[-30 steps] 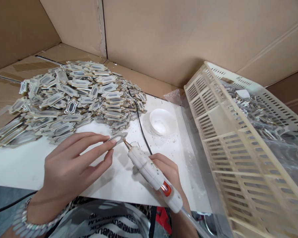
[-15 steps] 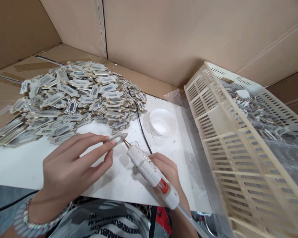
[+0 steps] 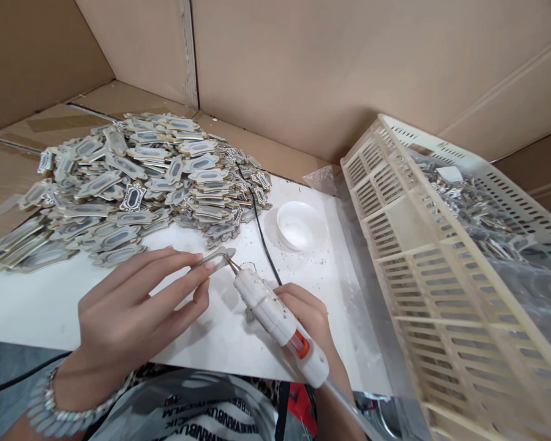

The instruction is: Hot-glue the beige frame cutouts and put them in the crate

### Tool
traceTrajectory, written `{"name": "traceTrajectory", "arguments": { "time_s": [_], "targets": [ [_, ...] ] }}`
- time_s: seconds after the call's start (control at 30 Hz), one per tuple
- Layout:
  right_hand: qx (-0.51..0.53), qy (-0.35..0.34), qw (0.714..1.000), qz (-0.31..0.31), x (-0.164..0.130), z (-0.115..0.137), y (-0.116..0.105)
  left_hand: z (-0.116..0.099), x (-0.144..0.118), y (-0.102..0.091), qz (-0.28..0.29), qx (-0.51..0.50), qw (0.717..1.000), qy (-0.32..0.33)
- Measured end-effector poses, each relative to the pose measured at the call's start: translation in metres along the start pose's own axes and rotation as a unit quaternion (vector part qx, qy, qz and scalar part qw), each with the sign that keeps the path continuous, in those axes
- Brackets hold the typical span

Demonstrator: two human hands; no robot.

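My left hand (image 3: pixel 138 306) pinches a small grey frame-shaped plaque (image 3: pixel 219 256) between thumb and fingers, holding it tilted above the white table (image 3: pixel 32 306). In my right hand (image 3: pixel 305 309) is a white hot glue gun (image 3: pixel 269 306), its fingers wrapped round the handle, partly hidden behind the barrel. The gun's brass nozzle tip is at the right end of the plaque. A clear glue stick (image 3: pixel 349 407) sticks out of the gun's rear. Beyond my left hand lies a big pile of similar plaques (image 3: pixel 133 165).
A white bowl (image 3: pixel 302 226) stands beyond the gun, with small specks scattered near it. A black cord (image 3: pixel 264 236) runs from the pile toward my right hand. At right, a cream slatted plastic crate (image 3: pixel 408 233) holds metal pieces and clear bags. Cardboard walls (image 3: pixel 275 67) close off the back.
The glue gun has shifted very slightly to the left, with its nozzle still at the plaque's right end. My left hand has barely moved.
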State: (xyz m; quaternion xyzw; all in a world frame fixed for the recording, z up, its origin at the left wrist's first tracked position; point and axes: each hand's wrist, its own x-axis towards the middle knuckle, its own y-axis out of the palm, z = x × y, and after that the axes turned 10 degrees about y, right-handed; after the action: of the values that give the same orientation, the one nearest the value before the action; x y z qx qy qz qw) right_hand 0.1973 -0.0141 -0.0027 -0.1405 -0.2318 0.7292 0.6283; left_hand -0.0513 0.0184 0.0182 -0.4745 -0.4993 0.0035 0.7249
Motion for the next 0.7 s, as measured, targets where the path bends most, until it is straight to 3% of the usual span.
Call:
{"name": "traceTrajectory", "arguments": {
  "time_s": [0.23,0.7],
  "targets": [
    [0.002,-0.027,1.000,0.001,-0.001,-0.007,0.000,0.003,-0.002,0.004,-0.021,0.010,0.999,0.036],
    [0.021,-0.032,0.999,0.005,-0.001,-0.008,0.000,0.004,-0.004,0.003,-0.033,-0.044,0.998,-0.021]
  ]
}}
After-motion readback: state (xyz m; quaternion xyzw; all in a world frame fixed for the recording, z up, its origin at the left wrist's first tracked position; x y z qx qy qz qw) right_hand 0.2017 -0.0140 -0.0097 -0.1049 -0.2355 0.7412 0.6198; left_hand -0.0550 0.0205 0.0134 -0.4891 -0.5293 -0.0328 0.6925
